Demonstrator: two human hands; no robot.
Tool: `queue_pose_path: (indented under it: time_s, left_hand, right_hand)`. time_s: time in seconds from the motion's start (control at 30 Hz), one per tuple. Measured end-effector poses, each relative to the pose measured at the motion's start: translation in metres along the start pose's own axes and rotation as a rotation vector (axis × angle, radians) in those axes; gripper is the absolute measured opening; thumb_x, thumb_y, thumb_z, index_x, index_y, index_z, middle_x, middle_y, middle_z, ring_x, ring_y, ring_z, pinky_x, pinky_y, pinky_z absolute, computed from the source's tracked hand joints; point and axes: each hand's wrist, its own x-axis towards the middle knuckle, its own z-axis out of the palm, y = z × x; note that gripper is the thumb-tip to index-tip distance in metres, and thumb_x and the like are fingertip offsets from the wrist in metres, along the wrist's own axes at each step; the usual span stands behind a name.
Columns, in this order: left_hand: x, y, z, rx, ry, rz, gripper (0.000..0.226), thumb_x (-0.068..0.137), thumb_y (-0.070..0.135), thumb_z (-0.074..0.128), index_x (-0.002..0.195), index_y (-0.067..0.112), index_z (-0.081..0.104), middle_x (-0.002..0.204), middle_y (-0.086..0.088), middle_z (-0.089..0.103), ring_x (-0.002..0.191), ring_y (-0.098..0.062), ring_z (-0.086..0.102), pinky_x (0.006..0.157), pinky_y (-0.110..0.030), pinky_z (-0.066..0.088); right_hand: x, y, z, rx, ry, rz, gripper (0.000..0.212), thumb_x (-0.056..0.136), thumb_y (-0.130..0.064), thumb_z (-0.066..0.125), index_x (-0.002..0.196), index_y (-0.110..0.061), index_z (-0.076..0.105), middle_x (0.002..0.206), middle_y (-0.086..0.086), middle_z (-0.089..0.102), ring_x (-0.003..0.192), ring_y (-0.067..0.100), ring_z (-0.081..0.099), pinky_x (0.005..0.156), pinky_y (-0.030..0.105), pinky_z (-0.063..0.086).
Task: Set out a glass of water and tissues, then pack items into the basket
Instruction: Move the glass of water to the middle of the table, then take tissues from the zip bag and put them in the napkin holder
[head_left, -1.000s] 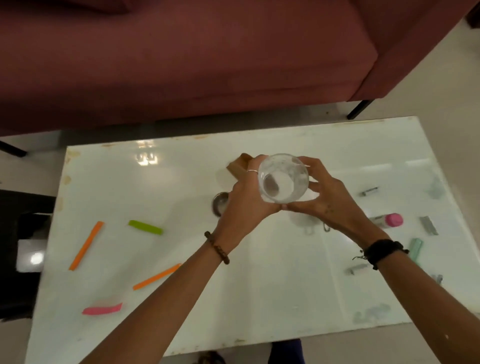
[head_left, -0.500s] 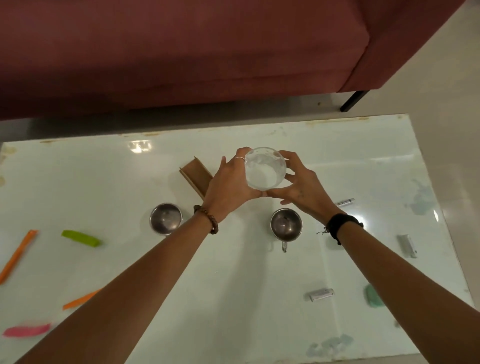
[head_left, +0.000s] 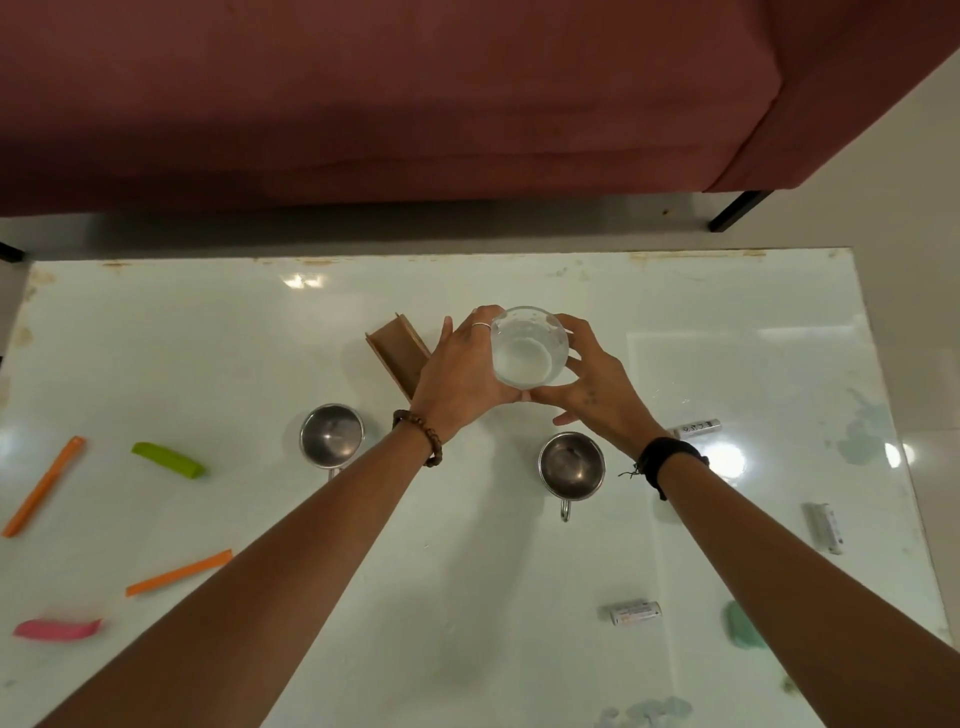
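Note:
A clear glass of water (head_left: 529, 346) is held over the far middle of the white table (head_left: 208, 338). My left hand (head_left: 460, 371) wraps its left side and my right hand (head_left: 589, 384) cups its right side. I cannot tell whether the glass touches the tabletop. A brown wooden holder (head_left: 397, 353) lies just left of my left hand, partly hidden by it. No basket or tissues are in view.
Two steel cups (head_left: 331, 435) (head_left: 571, 466) stand near my wrists. Orange strips (head_left: 44, 486) (head_left: 179, 571), a green piece (head_left: 169, 460) and a pink one (head_left: 57, 629) lie at the left. Small white tubes (head_left: 635, 612) (head_left: 825, 526) (head_left: 698, 427) lie at the right. A maroon sofa (head_left: 389, 104) stands beyond.
Both hands carried the glass away from me and lower toward the table's far middle. The view shifted, bringing both steel cups into sight.

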Motion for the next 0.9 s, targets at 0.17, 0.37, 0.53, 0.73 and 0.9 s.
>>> queue_pose_path:
  time_s: [0.17, 0.37, 0.53, 0.73, 0.9]
  left_hand:
    - [0.000, 0.000, 0.002, -0.016, -0.027, 0.001, 0.089, 0.063, 0.042, 0.081, 0.135, 0.013, 0.037, 0.137, -0.006, 0.049, 0.122, -0.026, 0.050, 0.115, -0.044, 0.019]
    - [-0.005, 0.005, 0.001, -0.033, -0.033, -0.002, 0.088, 0.069, 0.039, 0.077, 0.139, 0.014, 0.029, 0.141, -0.007, 0.044, 0.130, -0.023, 0.042, 0.118, -0.041, 0.010]
    - [-0.011, 0.007, 0.000, 0.129, -0.034, 0.029, 0.096, 0.074, 0.047, 0.069, 0.146, 0.012, 0.015, 0.154, -0.009, 0.025, 0.144, -0.027, 0.019, 0.117, -0.039, 0.003]
    - [-0.040, 0.014, -0.003, 0.005, 0.197, 0.063, 0.086, 0.080, 0.039, 0.068, 0.146, 0.014, 0.017, 0.153, -0.009, 0.028, 0.143, -0.027, 0.021, 0.113, -0.032, 0.007]
    - [-0.094, 0.008, -0.024, -0.216, 0.250, 0.076, 0.042, 0.089, 0.021, 0.060, 0.128, 0.017, 0.047, 0.131, -0.003, 0.055, 0.119, -0.015, 0.052, 0.098, -0.025, 0.047]
  right_hand:
    - [-0.001, 0.005, 0.004, 0.067, 0.013, 0.001, 0.079, 0.071, -0.012, 0.079, 0.132, -0.026, 0.032, 0.115, -0.024, 0.045, 0.113, 0.015, 0.051, 0.065, 0.025, 0.060]
    - [-0.008, 0.003, 0.010, 0.092, 0.006, -0.016, 0.081, 0.075, -0.008, 0.075, 0.138, -0.020, 0.027, 0.126, -0.015, 0.042, 0.119, 0.015, 0.046, 0.092, 0.017, 0.043]
    - [-0.013, -0.003, 0.015, 0.066, 0.038, 0.028, 0.097, 0.074, -0.004, 0.075, 0.145, -0.017, 0.011, 0.145, 0.005, 0.031, 0.133, 0.024, 0.034, 0.110, 0.047, 0.034]
    - [-0.026, -0.020, 0.022, -0.370, 0.239, -0.064, 0.097, 0.070, -0.002, 0.077, 0.144, -0.015, 0.016, 0.139, 0.015, 0.025, 0.123, 0.023, 0.037, 0.092, 0.026, 0.037]
    - [-0.055, -0.050, 0.044, -0.440, 0.247, -0.182, 0.053, 0.081, -0.004, 0.066, 0.127, -0.012, 0.041, 0.123, 0.007, 0.044, 0.103, 0.017, 0.051, 0.080, 0.036, 0.054]
